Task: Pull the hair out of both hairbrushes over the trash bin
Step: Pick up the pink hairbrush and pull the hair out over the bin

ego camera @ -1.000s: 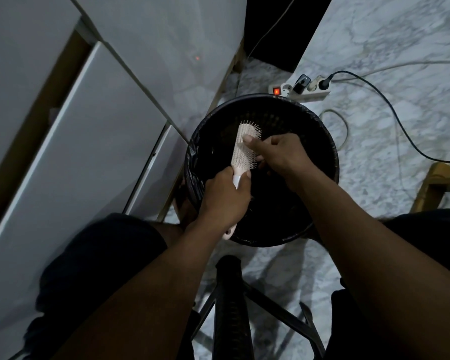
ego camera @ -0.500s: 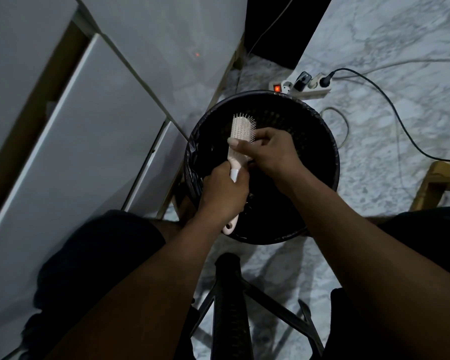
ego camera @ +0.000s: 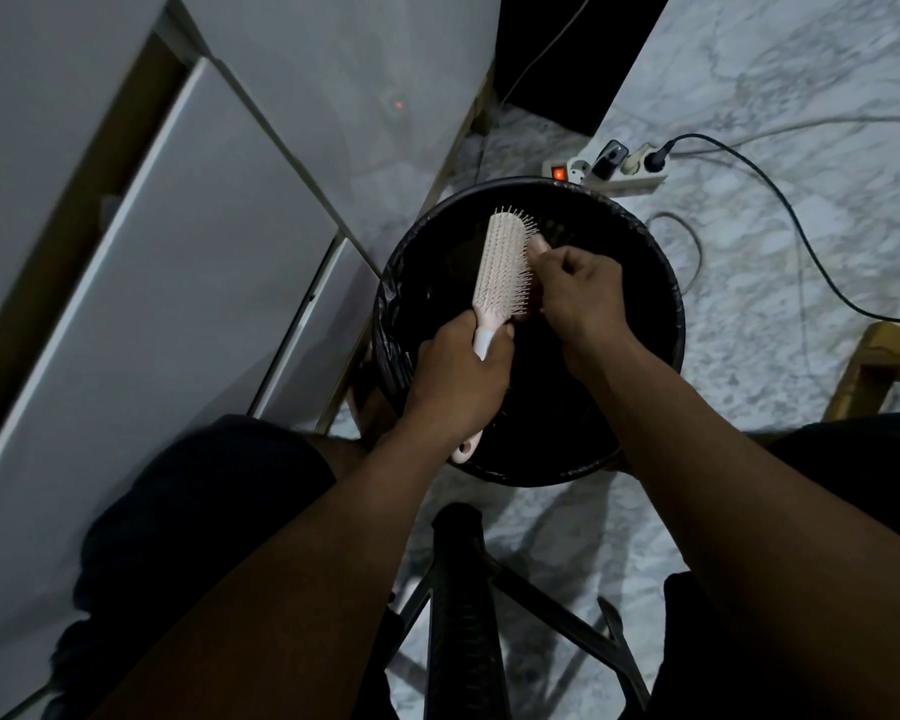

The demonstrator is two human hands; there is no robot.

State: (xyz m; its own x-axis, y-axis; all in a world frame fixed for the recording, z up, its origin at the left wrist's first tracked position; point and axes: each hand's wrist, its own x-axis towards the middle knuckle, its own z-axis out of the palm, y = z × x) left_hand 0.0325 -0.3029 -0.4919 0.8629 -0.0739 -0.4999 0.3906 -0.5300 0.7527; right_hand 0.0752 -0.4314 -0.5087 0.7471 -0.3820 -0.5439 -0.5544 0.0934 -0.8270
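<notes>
- Left hand (ego camera: 461, 379) wrapped tight round the handle of the pale pink brush (ego camera: 502, 267), held over the black-lined bin (ego camera: 668, 283).
- Brush head tilts up and away from the person, bristles facing right; handle end pokes out below the left fist, near the bin's near rim.
- Right hand (ego camera: 580, 293) on the bristle side, fingers curled in; thumb tip against the upper bristles. Cannot tell if it pinches any hair, too dark and small.
- Only one brush in view.
- Bin sits on marble floor (ego camera: 801, 70) between the person's knees, just beside a white cabinet (ego camera: 178, 226).
- Power strip (ego camera: 609, 171) with red lit switch on floor beyond the bin; black cable (ego camera: 801, 236) runs right from it.
- Black stool frame (ego camera: 463, 615) at bottom centre; wooden leg (ego camera: 863, 371) at right edge.
</notes>
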